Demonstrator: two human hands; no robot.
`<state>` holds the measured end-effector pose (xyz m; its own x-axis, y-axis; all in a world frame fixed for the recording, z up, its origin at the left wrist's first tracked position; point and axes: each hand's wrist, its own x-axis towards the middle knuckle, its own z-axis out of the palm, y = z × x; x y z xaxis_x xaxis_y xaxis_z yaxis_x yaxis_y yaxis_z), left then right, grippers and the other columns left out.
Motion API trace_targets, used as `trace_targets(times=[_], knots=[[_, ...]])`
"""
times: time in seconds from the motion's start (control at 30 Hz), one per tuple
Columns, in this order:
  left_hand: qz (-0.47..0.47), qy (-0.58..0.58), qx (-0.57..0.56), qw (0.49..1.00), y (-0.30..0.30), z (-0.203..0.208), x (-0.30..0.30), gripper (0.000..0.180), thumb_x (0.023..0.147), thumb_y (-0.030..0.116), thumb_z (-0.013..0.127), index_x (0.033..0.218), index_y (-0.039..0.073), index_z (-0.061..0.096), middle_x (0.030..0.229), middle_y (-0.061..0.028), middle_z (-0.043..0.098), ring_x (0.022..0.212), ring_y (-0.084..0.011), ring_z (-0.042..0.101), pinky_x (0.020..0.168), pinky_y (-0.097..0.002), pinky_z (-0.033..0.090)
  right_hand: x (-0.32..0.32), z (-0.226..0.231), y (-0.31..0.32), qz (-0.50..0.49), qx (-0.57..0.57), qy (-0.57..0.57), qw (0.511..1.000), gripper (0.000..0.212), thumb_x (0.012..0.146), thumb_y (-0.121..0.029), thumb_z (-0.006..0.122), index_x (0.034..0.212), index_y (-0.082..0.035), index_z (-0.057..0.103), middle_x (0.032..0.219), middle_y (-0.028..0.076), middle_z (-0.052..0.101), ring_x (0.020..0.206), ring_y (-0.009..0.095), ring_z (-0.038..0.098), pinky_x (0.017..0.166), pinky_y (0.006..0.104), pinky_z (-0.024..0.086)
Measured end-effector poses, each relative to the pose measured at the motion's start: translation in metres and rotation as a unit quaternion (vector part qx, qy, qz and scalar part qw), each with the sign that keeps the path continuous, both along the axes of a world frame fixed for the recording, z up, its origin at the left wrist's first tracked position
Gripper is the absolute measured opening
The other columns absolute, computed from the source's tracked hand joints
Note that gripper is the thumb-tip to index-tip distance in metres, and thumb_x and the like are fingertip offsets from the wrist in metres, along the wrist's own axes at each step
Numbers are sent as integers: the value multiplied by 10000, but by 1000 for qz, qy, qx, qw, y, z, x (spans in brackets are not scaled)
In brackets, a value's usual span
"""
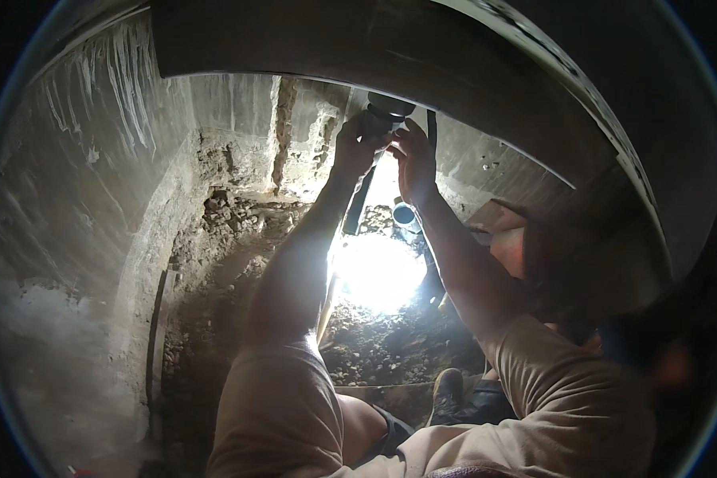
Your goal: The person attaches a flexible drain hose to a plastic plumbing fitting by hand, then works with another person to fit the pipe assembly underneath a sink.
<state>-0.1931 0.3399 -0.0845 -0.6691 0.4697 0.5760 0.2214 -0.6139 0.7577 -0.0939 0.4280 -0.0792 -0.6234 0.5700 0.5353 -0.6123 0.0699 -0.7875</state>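
Left hand: the left hand (355, 145) is held up high, and its fingers are curled tight around the dark pipe fitting (384, 114).
Right hand: the right hand (413, 159) is raised just beside the left one. Its fingers are bent and are laid against the same fitting. How tight it is closed cannot be told, since bright light is behind it.
Pipe fitting: it is seen up near the top of the wall, right under the dark curved edge (470, 64), between both hands.
Dark pipe: a dark pipe (358, 203) is seen hanging down at a slant from the fitting.
Wall: a rough, cracked wall (247, 127) is seen behind the hands.
Ground: loose dirt and small stones (239, 215) are piled below.
Shoe: a brown shoe (448, 389) is set on the dirt.
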Motion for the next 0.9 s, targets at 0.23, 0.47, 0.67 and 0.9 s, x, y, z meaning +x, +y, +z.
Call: trace_targets(times=[0.23,0.47,0.67,0.9], knots=[[-22,-20,-5,1000,8,-15,-21,563,711,90,746,1243,35,570,1091,-97,658,1007,-200,609,882,-351,501,-2,-6,-12,-114,294,-193,929,851,694,-127,771,1431,-54,353,1286,127,420,1157,244,425,941,364,445],[-22,-61,-17,998,26,-19,-39,710,651,188,817,1278,12,536,1186,-149,598,1109,-284,568,885,-401,516,-32,-23,-8,-332,394,-118,849,772,719,-224,766,1359,-18,386,1242,169,304,1147,308,383,929,417,435],[46,19,-66,997,22,-1,-24,532,689,141,816,1161,31,596,1049,-125,662,931,-219,656,802,-334,543,-29,-28,-19,-364,313,-91,873,638,754,-209,738,1286,-19,442,1209,182,350,1170,343,360,983,451,350],[90,150,-106,979,-12,29,-7,470,684,245,811,1066,22,656,969,-107,710,863,-163,670,767,-310,535,-28,-21,-38,-363,319,-90,871,455,781,-138,712,1139,-16,458,1022,146,438,938,277,472,817,393,403]])
